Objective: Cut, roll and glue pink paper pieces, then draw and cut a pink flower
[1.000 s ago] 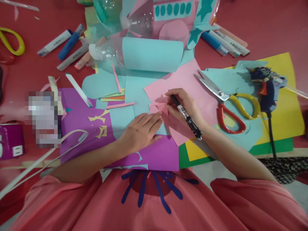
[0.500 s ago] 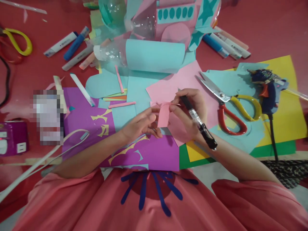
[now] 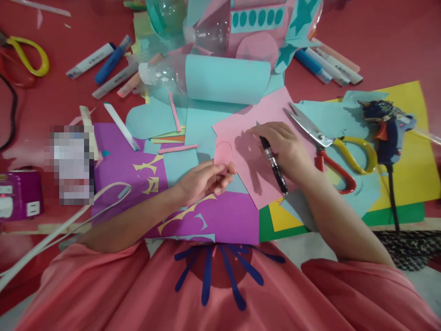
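While the small pink paper cutout (image 3: pixel 223 154) is pinched upright in the left hand (image 3: pixel 203 181) over the purple sheet (image 3: pixel 220 218), a black pen (image 3: pixel 274 165) is gripped in the right hand (image 3: pixel 285 149) — flimsy, easily creased stuff, probably best held by its lower edge.

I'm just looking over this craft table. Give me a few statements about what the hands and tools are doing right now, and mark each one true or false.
1. The left hand pinches a small pink paper cutout. True.
2. The right hand holds the scissors. False: it holds a black pen; the scissors lie on the paper to its right, untouched.
3. The right hand rests on a large pink sheet. True.
4. The glue gun lies on the purple sheet. False: it sits at the far right, over the yellow sheet.
5. The pen tip is drawing on the cutout. False: pen and cutout are apart.
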### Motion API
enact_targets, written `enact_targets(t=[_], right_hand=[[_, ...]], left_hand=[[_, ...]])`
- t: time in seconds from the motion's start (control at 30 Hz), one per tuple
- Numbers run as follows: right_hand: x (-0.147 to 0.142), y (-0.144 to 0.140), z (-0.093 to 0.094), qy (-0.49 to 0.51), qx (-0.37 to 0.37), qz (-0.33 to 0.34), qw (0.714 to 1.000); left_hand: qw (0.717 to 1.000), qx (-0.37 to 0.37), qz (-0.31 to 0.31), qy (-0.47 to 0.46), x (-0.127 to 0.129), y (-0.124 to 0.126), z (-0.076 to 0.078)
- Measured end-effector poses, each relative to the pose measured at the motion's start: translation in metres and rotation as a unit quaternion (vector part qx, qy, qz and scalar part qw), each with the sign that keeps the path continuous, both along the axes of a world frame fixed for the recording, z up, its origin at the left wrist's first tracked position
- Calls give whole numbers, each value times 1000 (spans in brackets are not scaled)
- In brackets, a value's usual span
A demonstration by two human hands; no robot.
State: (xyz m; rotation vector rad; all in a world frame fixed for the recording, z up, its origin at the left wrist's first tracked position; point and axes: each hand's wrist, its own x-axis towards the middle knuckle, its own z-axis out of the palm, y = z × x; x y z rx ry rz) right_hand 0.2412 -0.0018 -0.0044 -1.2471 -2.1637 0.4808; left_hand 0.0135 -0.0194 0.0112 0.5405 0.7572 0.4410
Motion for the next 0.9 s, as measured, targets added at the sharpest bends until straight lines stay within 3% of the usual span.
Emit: enact_targets(t=[0.13,0.23,0.37,0.47,0.53,0.6,0.7,0.9], right_hand=[[7,-1,11,-89,25,34,995],[17,-14,25,-122,27,-23,992],[59,-41,37,-189,31,-135,972],[97,-60,36,-267,-73,-247,929],[113,-71,35,-278,-162,-270,907],[118,-77,34,-270,-197,-283,899],[114,-77,32,-276,-190,-302,893],[105,-54,34,-274,-225,-304,884]], left_hand=[[1000,15,-16,4,-3,1,0],[999,31,-31,-5,-6,2,1],[997,54,-54,20,-9,3,3],[992,101,-63,47,-8,4,3],[989,128,-46,65,-7,4,4],[985,152,-29,82,-6,4,4],[982,162,-21,98,-7,5,3],[985,153,-5,85,-6,5,1]])
